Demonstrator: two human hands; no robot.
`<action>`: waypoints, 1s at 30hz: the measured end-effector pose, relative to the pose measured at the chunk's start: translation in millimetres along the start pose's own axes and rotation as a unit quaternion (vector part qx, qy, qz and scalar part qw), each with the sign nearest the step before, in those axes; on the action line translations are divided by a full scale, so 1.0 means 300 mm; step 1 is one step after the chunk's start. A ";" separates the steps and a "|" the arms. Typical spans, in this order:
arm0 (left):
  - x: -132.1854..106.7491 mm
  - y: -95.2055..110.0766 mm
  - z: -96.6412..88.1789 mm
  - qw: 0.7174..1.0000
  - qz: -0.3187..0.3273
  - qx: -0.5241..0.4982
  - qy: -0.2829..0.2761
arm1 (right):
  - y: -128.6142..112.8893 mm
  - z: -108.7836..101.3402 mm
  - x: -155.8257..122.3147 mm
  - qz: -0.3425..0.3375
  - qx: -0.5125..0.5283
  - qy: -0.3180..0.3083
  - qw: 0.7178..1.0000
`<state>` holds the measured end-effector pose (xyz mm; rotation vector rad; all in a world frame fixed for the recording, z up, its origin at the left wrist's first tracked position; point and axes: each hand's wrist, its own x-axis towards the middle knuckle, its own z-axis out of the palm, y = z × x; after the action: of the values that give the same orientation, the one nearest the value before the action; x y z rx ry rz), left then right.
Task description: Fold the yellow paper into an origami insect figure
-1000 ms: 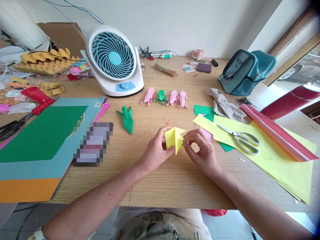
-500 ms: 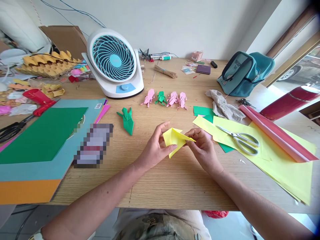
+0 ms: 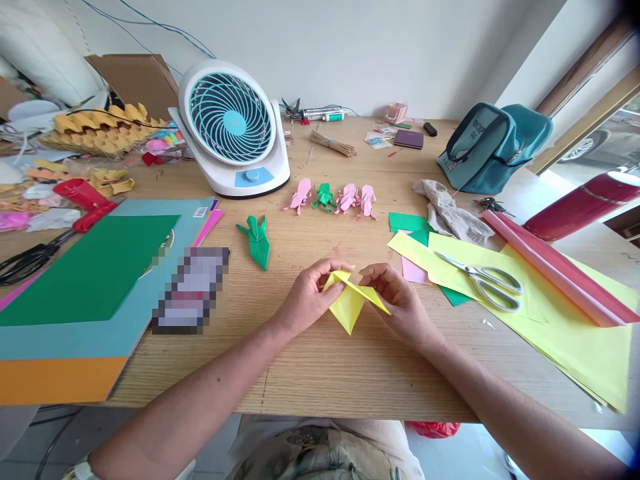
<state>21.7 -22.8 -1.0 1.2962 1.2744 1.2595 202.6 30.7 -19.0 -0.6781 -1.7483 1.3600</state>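
Between my hands, just above the wooden table, is a partly folded yellow paper (image 3: 349, 310) with one point facing me and a flap sticking out to the right. My left hand (image 3: 311, 291) grips its left side, thumb on top and fingers behind. My right hand (image 3: 397, 297) is closed around the right flap, its fingertips curled at the far side and partly hidden. Beyond them stand folded paper frogs, a green one (image 3: 325, 196) among several pink ones (image 3: 347, 198). A half-folded green paper piece (image 3: 259, 243) lies left of my hands.
At right, scissors (image 3: 485, 283) rest on yellow sheets (image 3: 575, 347), near a rolled pink paper (image 3: 555, 270), a red bottle (image 3: 583, 205) and a teal bag (image 3: 487, 150). At left lie a phone (image 3: 193, 290) and coloured sheets (image 3: 95, 267). A fan (image 3: 233, 127) stands behind.
The yellow paper has turned so its point faces me, and its right flap slants downward. My left thumb has shifted up along it, and my right fingers have moved slightly to the far side.
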 end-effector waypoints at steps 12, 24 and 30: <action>-0.010 -0.019 0.010 0.997 -0.008 0.071 0.035 | -0.015 -0.002 -0.016 0.017 -0.137 0.008 0.990; -0.027 -0.004 0.027 0.992 0.027 0.116 0.040 | 0.037 -0.001 -0.003 0.086 -0.018 0.069 0.994; -0.030 -0.007 0.032 0.994 0.020 0.105 0.028 | 0.030 0.006 -0.002 0.078 -0.039 0.064 0.994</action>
<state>31.6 -31.0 -4.4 1.4485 1.4589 1.2228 200.9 31.8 -28.0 -0.9423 -1.6825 1.3259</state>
